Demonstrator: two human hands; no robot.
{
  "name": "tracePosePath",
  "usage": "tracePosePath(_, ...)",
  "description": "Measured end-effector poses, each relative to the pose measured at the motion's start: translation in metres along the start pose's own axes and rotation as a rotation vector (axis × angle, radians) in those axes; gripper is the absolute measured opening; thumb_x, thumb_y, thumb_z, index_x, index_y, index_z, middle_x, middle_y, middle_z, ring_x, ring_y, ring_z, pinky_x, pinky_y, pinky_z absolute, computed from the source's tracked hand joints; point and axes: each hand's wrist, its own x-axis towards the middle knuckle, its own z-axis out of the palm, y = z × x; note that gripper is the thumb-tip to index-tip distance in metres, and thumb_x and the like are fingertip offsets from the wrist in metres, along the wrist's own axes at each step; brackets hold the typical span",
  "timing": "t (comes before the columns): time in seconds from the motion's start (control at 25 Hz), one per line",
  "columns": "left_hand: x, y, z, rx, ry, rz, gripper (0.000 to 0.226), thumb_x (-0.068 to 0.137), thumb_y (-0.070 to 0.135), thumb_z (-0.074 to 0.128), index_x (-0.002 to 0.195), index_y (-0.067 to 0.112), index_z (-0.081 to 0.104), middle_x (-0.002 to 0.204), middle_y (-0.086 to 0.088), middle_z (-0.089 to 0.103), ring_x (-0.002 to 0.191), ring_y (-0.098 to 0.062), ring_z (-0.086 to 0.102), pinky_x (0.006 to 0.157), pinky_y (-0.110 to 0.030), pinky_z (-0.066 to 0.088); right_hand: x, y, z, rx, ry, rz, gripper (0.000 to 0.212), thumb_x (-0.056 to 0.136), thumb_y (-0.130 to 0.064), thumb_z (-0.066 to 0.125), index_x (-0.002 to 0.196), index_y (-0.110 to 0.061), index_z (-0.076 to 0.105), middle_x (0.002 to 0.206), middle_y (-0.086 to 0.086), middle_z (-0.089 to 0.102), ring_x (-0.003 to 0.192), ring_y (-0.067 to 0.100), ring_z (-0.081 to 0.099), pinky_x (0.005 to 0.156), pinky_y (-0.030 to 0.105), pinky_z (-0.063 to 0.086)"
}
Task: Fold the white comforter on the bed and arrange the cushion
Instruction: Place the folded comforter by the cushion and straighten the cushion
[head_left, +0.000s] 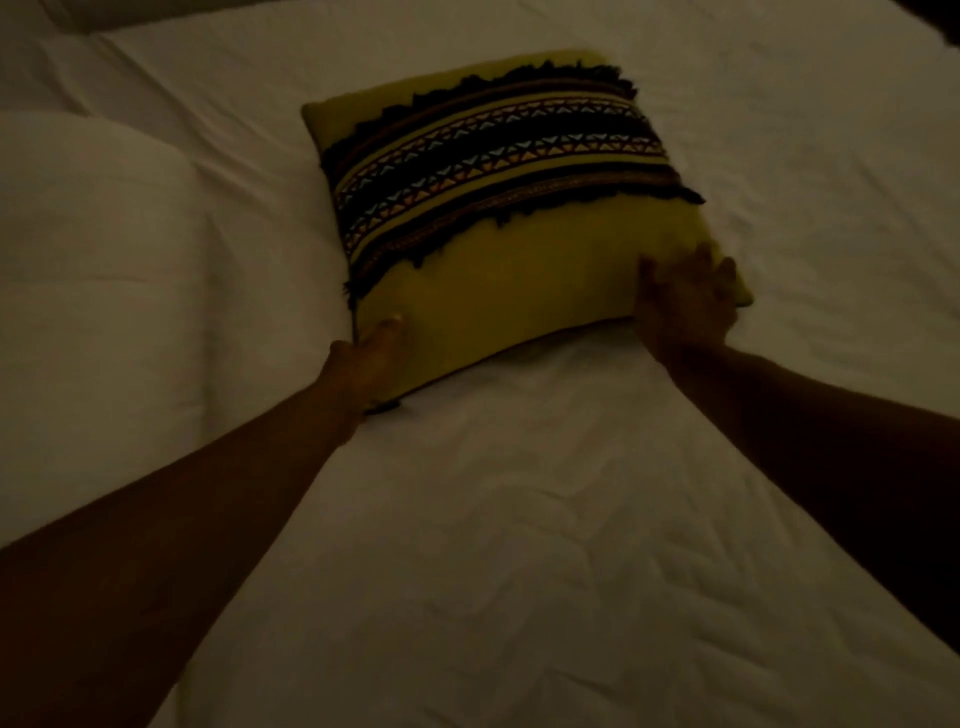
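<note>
The square mustard-yellow fabric cushion (498, 218), banded with dark fringe and rows of small pale triangles, lies on the white bed sheet (519, 519), slightly skewed, with a plump white mass (98, 270) just beside it on the left; in this dim light that mass may be the folded comforter or a pillow, and I cannot tell which. The left hand (371, 358) grips the cushion's near left corner, thumb on top and fingers tucked beneath; the right hand (685, 301) holds the near right corner, fingers spread over the face. To place it well, both hands should move together so the cover does not twist; square its edges to the bed, set it down flat, then let go evenly rather than one corner first.
</note>
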Motion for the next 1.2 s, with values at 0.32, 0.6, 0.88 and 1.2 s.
tracePosePath(0.32,0.015,-0.007,0.017,-0.098,0.173,-0.008,0.104,0.079,0.081,0.047,0.155,0.015,0.024,0.153,-0.009,0.038,0.130,-0.033,0.046,0.101,-0.048,0.047,0.057,0.051,0.002,0.245,-0.061,0.163,0.088,0.083,-0.073,0.041,0.151,-0.019,0.025,0.147,0.016,0.038,0.131,0.040,0.042,0.104,0.057,0.041)
tracePosePath(0.6,-0.038,-0.032,-0.012,0.043,0.213,0.028,0.093,0.081,0.081,0.041,0.147,0.016,0.033,0.138,-0.009,0.046,0.113,-0.034,0.051,0.074,-0.047,0.056,-0.007,0.085,0.001,0.318,0.055,0.045,0.041,0.092,-0.039,0.055,0.116,-0.008,0.043,0.120,0.017,0.053,0.108,0.035,0.055,0.086,0.049,0.049)
tracePosePath(0.88,-0.104,-0.109,-0.062,0.201,0.223,-0.005,0.097,0.064,0.097,0.031,0.113,0.016,0.049,0.107,-0.010,0.057,0.092,-0.032,0.058,0.081,-0.053,0.056,-0.149,0.118,-0.019,0.437,0.043,0.106,0.024,0.095,-0.029,0.059,0.100,-0.018,0.038,0.093,0.001,0.051,0.083,0.024,0.052,0.064,0.032,0.039)
tracePosePath(1.2,-0.157,-0.140,-0.096,0.145,-0.015,-0.063,0.056,0.089,0.068,0.039,0.121,0.026,0.061,0.118,-0.006,0.061,0.112,-0.027,0.057,0.097,-0.040,0.044,-0.177,0.135,-0.057,0.227,-0.077,0.278,0.030,0.095,-0.036,0.048,0.107,-0.009,0.055,0.101,0.016,0.061,0.076,0.027,0.053,0.066,0.036,0.042)
